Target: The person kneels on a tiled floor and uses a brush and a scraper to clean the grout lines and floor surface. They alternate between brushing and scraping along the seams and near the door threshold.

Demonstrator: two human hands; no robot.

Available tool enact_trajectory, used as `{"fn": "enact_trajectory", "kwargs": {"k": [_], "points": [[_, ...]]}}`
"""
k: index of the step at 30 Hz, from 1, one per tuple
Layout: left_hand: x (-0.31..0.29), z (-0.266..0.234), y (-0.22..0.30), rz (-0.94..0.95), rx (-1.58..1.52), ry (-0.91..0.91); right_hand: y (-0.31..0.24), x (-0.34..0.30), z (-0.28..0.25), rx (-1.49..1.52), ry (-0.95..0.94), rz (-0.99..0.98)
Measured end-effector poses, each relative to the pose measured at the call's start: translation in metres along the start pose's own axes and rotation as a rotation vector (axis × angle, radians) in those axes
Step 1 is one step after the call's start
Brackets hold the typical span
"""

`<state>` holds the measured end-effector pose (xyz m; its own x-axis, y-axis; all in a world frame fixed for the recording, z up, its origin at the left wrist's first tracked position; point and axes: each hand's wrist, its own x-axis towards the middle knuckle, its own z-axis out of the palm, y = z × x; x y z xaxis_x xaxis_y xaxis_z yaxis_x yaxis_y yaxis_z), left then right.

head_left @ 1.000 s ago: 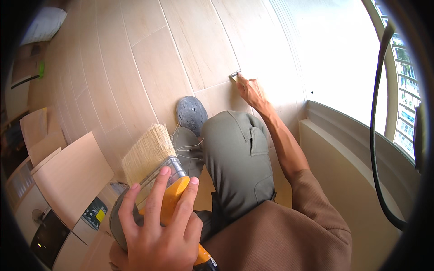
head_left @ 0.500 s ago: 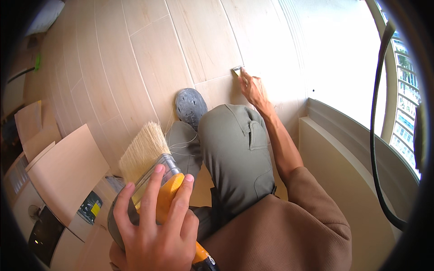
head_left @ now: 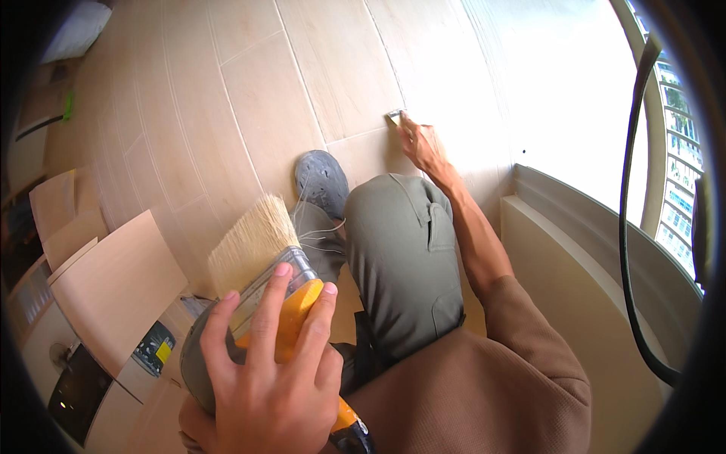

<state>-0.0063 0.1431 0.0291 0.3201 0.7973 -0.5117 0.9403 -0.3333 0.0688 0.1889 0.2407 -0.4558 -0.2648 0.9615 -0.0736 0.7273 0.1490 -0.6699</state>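
My left hand (head_left: 280,378) is closed round a wide paintbrush (head_left: 302,299) with a yellow-orange handle, a metal band and pale bristles. The bristles point up and away, and a few stray ones stick out to the right. Farther off, my right hand (head_left: 425,147) grips a small flat scraper (head_left: 395,117) with a metal edge. Its blade touches the wood-look tile floor (head_left: 340,83) close to where joint lines meet. The fingers hide most of its handle.
My grey shoe (head_left: 321,180) and bent knee (head_left: 397,227) lie between the hands. Cardboard sheets (head_left: 121,284) stand at the left. A low wall ledge (head_left: 582,265) runs along the right, with a dark cable (head_left: 626,204) and a barred window (head_left: 681,151) beyond.
The paintbrush and my left hand have shifted slightly right, and its bristles sit a little higher. My right hand and the scraper stay at almost the same spot on the floor.
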Motion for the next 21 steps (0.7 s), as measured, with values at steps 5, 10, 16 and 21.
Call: {"fn": "enact_trajectory", "kwargs": {"k": [5, 10, 16, 21], "points": [[0.000, 0.001, 0.001, 0.097, 0.170, -0.022, -0.002, -0.004, 0.000, 0.021, -0.019, 0.028], [0.002, -0.003, 0.003, 0.033, 0.030, -0.013, 0.001, -0.004, 0.002, -0.032, -0.031, 0.073], [0.003, 0.005, 0.006, 0.008, 0.026, 0.016, 0.002, -0.002, 0.003, -0.014, -0.027, 0.038], [-0.004, -0.002, -0.003, 0.433, 0.838, -0.177, 0.004, -0.004, 0.004, 0.013, 0.006, 0.013]]}}
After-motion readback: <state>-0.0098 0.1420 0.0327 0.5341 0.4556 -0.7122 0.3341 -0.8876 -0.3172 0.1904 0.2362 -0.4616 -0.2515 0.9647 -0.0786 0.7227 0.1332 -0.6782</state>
